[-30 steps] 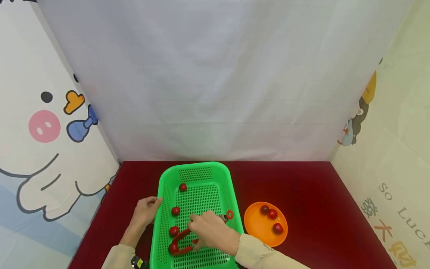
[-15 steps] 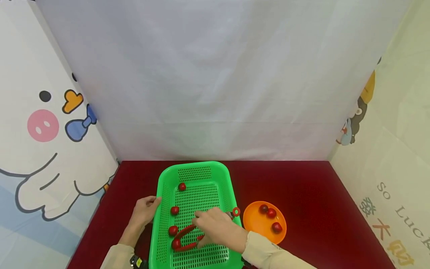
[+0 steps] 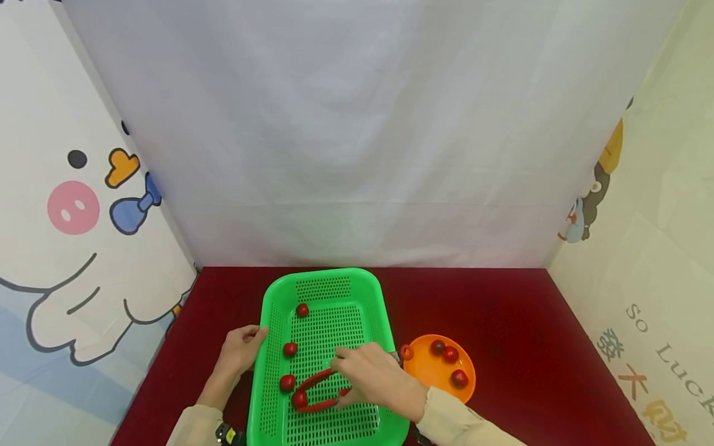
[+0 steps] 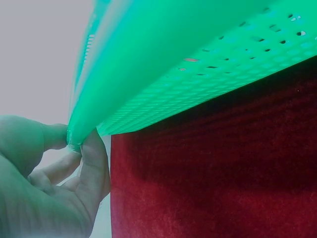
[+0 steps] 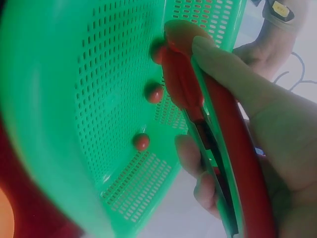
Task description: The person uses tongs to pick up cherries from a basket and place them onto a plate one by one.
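In the head view my right hand point(image 3: 379, 375) grips a pair of red tongs point(image 3: 319, 407). A small red round fruit point(image 3: 299, 399) sits between the tong tips, low inside the green basket point(image 3: 320, 274). Three more red fruits lie along the basket's left side: a near one point(image 3: 287, 383), a middle one point(image 3: 290, 349) and a far one point(image 3: 302, 310). In the right wrist view, thumb and fingers squeeze the tongs point(image 5: 237, 153) from both sides. My left hand point(image 3: 240, 352) pinches the basket's left rim, with thumb and fingers around its edge point(image 4: 81, 124) in the left wrist view.
An orange plate point(image 3: 426, 371) with three dark red fruits point(image 3: 450, 354) stands right of the basket. The tongs' ring end point(image 3: 407, 352) overlaps its left edge in the head view. A dark red cloth point(image 3: 502, 310) covers the table, with pale curtains behind and at the sides.
My right hand and the tongs have shifted to the right, and the fruit between the tips has come slightly right and up in the view. My left hand stays on the rim.
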Action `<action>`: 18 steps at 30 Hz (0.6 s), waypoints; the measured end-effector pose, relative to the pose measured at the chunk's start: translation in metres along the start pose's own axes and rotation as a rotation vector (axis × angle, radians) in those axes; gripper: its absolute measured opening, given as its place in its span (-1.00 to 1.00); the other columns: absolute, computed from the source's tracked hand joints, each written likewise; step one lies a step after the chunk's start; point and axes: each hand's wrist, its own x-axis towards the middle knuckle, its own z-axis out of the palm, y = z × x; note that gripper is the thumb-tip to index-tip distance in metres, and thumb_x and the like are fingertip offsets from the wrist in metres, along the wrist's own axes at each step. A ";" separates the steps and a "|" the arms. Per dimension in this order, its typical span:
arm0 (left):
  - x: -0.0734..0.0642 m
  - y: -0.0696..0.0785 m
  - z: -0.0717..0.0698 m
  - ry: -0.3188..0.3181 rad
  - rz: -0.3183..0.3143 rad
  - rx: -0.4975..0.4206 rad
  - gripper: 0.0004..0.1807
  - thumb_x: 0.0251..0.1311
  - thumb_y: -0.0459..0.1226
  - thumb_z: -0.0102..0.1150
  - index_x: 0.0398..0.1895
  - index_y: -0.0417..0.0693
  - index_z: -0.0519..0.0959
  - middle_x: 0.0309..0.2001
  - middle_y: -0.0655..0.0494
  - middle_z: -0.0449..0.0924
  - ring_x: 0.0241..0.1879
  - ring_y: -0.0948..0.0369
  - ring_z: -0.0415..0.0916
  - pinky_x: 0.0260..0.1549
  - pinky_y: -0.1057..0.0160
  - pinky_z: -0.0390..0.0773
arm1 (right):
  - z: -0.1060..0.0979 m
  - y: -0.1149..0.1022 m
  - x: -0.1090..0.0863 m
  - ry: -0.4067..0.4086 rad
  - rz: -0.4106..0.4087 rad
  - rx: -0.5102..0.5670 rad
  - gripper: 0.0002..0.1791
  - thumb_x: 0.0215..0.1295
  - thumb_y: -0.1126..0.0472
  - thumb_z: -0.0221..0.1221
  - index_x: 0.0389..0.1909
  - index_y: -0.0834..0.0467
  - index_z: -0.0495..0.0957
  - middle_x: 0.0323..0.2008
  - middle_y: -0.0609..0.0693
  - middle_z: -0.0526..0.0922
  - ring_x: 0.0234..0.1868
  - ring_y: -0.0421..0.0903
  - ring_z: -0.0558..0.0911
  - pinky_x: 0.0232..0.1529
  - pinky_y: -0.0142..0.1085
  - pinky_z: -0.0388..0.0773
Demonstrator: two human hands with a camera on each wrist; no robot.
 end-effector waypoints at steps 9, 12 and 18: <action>-0.001 -0.002 0.001 0.000 -0.001 -0.034 -0.50 0.58 -0.17 0.00 0.30 -0.46 0.46 -0.06 -0.29 0.63 -0.38 0.16 0.63 -0.44 0.14 0.69 | 0.001 0.012 -0.016 0.048 0.026 0.078 -0.42 -0.06 -0.37 0.51 -0.16 -0.05 0.73 -0.51 -0.25 0.31 -0.67 -0.33 0.18 -0.69 -0.51 0.03; -0.001 -0.002 0.001 0.002 0.005 -0.028 -0.50 0.58 -0.18 0.00 0.30 -0.47 0.46 -0.06 -0.30 0.63 -0.38 0.16 0.62 -0.44 0.14 0.69 | 0.002 0.016 -0.020 0.086 0.027 0.088 -0.43 -0.07 -0.37 0.52 -0.22 -0.03 0.70 -0.52 -0.24 0.28 -0.67 -0.32 0.15 -0.68 -0.51 -0.02; 0.000 -0.002 0.001 0.006 0.007 -0.031 -0.51 0.58 -0.18 0.00 0.29 -0.46 0.47 -0.08 -0.29 0.64 -0.39 0.16 0.63 -0.45 0.14 0.68 | 0.004 0.022 -0.030 0.187 0.016 0.100 -0.41 -0.10 -0.34 0.55 -0.24 0.00 0.66 -0.48 -0.21 0.37 -0.69 -0.32 0.08 -0.67 -0.52 -0.07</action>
